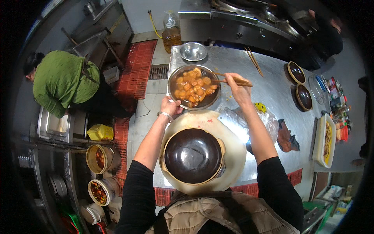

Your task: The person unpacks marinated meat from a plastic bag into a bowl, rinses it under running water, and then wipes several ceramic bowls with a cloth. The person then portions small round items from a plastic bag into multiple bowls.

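Observation:
My left hand (171, 106) grips the near-left rim of a round metal bowl (215, 101). Sliced orange-brown food pieces (192, 86) lie in brown sauce inside it. Wooden chopsticks (241, 82) are held in my right hand (239, 89), their tips over the bowl's right side. Closer to me, a dark-glazed clay pot (192, 156) with a tan rim stands on a round, pale chopping board (235, 163). A cleaver (232, 121) lies on the board's right edge, partly behind my right forearm.
On the steel table (274, 96) are a small metal bowl (192, 52), a loose pair of chopsticks (254, 62), two dark bowls (304, 97), a plastic bag (270, 122), a dark cloth (287, 136) and a white food tray (320, 146). A person in green (67, 79) bends at left; another person (327, 38) stands by the stove.

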Demonstrator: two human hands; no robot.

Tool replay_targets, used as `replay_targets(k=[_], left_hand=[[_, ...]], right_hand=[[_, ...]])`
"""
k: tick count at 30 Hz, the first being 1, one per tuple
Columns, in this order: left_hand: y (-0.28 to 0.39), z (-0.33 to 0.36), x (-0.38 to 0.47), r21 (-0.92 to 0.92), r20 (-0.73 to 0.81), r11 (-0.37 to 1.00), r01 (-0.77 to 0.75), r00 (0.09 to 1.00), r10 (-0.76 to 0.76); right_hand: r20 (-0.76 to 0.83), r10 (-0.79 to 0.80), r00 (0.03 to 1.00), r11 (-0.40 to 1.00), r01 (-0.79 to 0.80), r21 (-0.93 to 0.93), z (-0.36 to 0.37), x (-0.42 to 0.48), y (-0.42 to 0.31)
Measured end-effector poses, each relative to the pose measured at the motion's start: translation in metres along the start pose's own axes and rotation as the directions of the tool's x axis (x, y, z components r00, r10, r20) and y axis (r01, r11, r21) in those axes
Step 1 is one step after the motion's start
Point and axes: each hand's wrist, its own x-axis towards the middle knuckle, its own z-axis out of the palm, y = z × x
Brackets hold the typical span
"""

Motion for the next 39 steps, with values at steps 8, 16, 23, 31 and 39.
replay_targets(k=[8,16,23,31,39], left_hand=[[0.001,0.006,0.007,0.936,0.347,-0.226,-0.269,0.806,0.479],[0.031,0.009,-0.004,0.911,0.412,-0.120,-0.394,0.852,0.324],[0.031,-0.011,-0.002,0.868,0.483,-0.090,-0.489,0.788,0.381],[0.054,-0.018,-0.023,0.812,0.557,-0.094,-0.576,0.717,0.418],[0.082,0.086,-0.144,0.474,0.795,-0.008,-0.880,0.424,0.435]], right_hand=[[-0.147,0.158,0.976,0.957,-0.114,0.267,-0.043,-0.059,-0.015],[-0.114,-0.219,0.969,0.952,0.186,-0.245,0.002,-0.098,0.006],[-0.269,-0.231,0.935,0.969,0.195,-0.154,-0.018,-0.095,-0.026],[-0.560,0.223,0.798,0.962,-0.088,0.258,-0.151,-0.219,-0.010],[-0.422,-0.115,0.899,0.767,-0.190,-0.613,-0.275,-0.316,0.000]])
